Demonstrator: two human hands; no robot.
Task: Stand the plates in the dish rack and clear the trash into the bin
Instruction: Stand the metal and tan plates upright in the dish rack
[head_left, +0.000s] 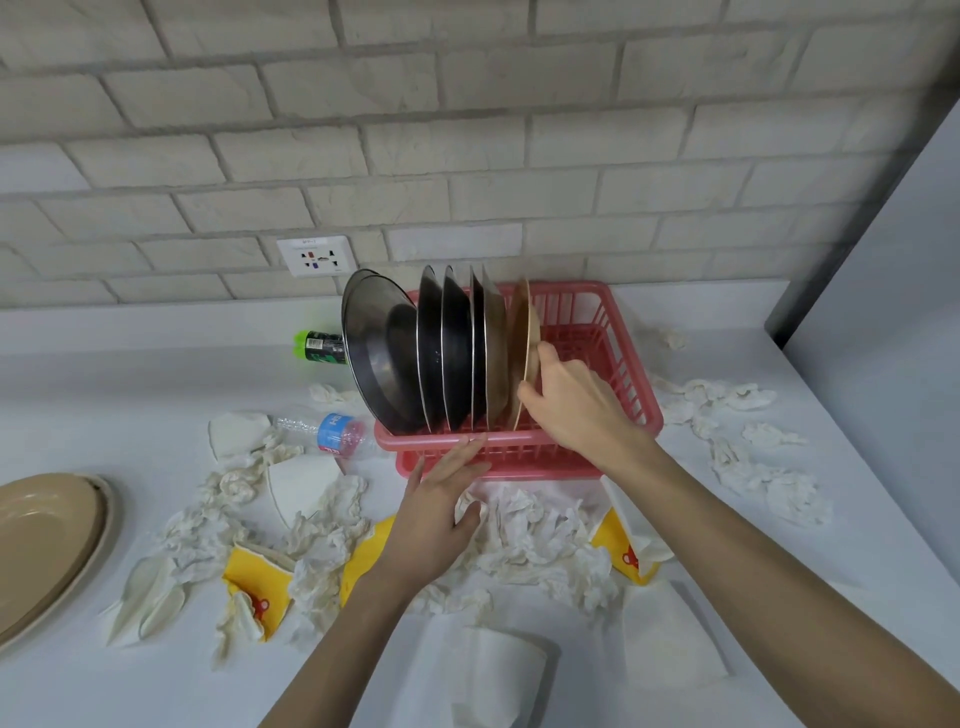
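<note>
A pink plastic dish rack (613, 332) stands on the white counter near the brick wall. Several steel plates (395, 353) stand upright in it, and a tan plate (525, 332) stands at the right end of the row. My right hand (576, 400) holds the tan plate's edge with thumb and fingers. With straight fingers, my left hand (441, 499) presses against the rack's front rim. More tan plates (47, 540) lie stacked at the left edge. Crumpled tissues (530, 535) and flattened yellow paper cups (257, 582) litter the counter in front.
A clear plastic bottle (324, 431) lies left of the rack and a green-capped bottle (319, 345) lies behind it. White paper cups (488, 670) lie near the front edge. More tissues (748, 436) are scattered to the right. A wall socket (314, 256) sits above the counter.
</note>
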